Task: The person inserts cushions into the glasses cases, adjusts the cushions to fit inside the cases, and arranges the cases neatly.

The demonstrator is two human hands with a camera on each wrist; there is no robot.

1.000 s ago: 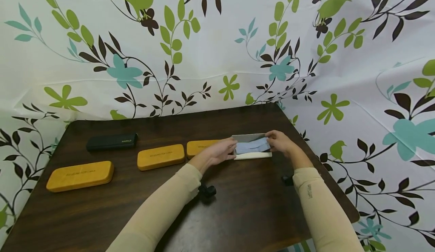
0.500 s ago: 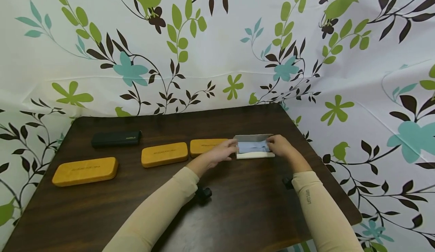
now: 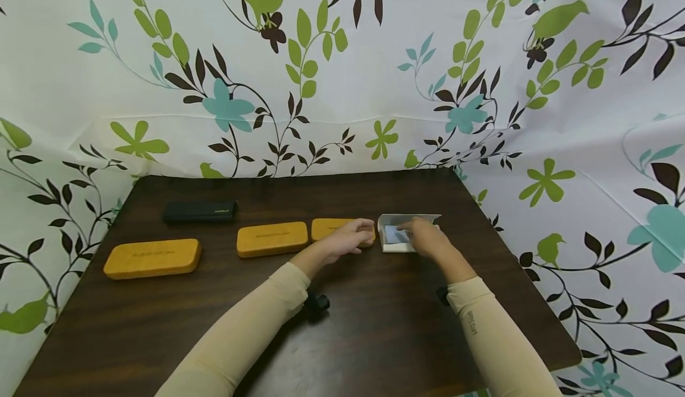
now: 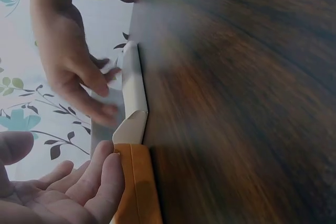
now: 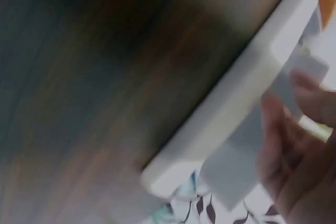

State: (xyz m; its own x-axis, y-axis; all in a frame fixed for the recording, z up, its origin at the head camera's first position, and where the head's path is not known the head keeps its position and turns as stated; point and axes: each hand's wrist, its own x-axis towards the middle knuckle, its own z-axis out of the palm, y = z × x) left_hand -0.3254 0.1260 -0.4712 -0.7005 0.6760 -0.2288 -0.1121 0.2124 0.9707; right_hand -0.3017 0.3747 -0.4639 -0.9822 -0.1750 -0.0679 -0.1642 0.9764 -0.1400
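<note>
A white glasses case point(image 3: 398, 250) lies open at the right of the dark table, its lid raised at the back. Inside it lies a light blue cloth point(image 3: 395, 236). My right hand point(image 3: 426, 239) is over the case, index finger extended toward the cloth; whether it touches is unclear. Blur softens that same hand point(image 5: 302, 145) in the right wrist view, with nothing seen between its fingers. Just left of the case, my left hand point(image 3: 345, 240) hovers in front of a yellow case point(image 3: 324, 226), partly hiding it. In the left wrist view its fingers point(image 4: 105, 177) are relaxed and hold nothing.
Two more closed yellow cases stand to the left, one in the middle point(image 3: 273, 239) and one farther out point(image 3: 152, 258). Behind them lies a black case point(image 3: 200, 211). A leaf-and-bird patterned curtain point(image 3: 342, 88) borders the table point(image 3: 374, 325) at the back and right.
The cloth, earlier held at both ends, now lies down in the case. My left hand has let go and drawn left. My right hand has moved inward over the cloth.
</note>
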